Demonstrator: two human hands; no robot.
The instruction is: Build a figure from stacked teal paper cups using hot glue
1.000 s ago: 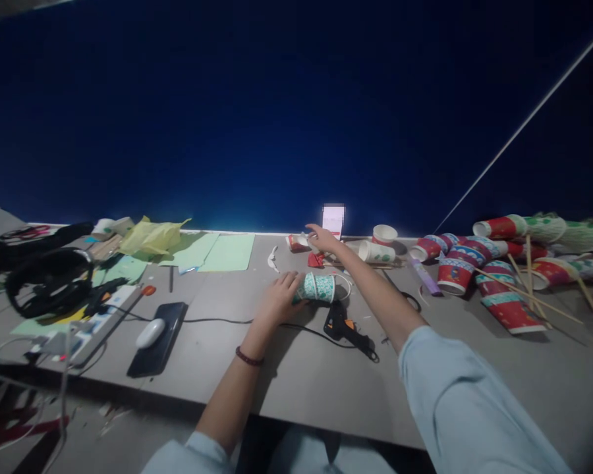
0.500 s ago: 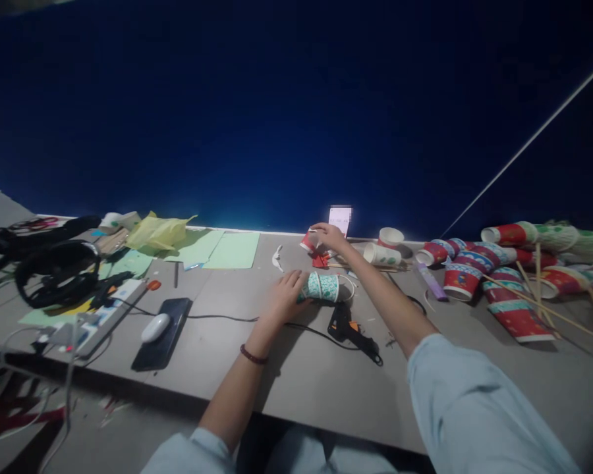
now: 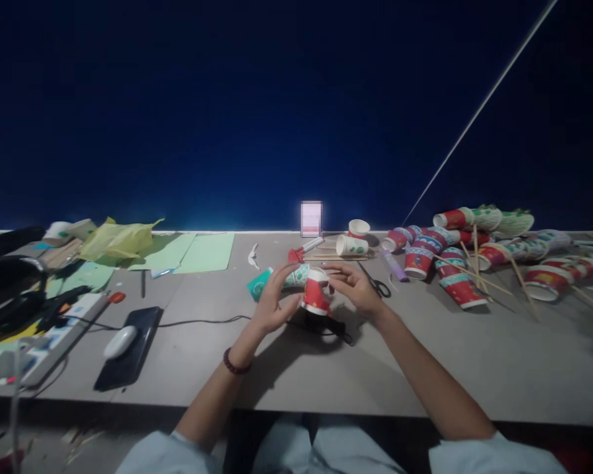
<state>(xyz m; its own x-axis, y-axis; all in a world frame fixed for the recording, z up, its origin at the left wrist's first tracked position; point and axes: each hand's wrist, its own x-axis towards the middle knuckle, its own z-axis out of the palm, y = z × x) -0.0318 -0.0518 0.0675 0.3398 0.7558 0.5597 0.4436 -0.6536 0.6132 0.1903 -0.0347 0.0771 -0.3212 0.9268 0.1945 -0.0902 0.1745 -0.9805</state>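
Note:
A red paper cup (image 3: pixel 316 293) stands tilted between my hands, over the middle of the table. My right hand (image 3: pixel 354 288) has its fingers at the cup's upper right side and grips it. On the other side, my left hand (image 3: pixel 275 304) is open and curved, its thumb close to the cup's left edge; whether they touch is unclear. Behind the left fingers lies a green-patterned cup (image 3: pixel 296 276) with a teal end (image 3: pixel 259 284), partly covered. A black glue gun (image 3: pixel 329 324) lies below the red cup, mostly hidden.
Decorated paper cups (image 3: pixel 418 262) joined in rows lie with wooden sticks at the right. White cups (image 3: pixel 352 245), black scissors (image 3: pixel 380 287) and a purple tube (image 3: pixel 394 265) are nearer. A phone (image 3: pixel 145 349) bearing a white mouse (image 3: pixel 120 342), a power strip (image 3: pixel 64 332) and green paper (image 3: pixel 207 253) sit left.
My right hand has brought the red cup from the table's back toward me. My left hand has come off the green-patterned cup's side and opened beside the red cup. The view has shifted right.

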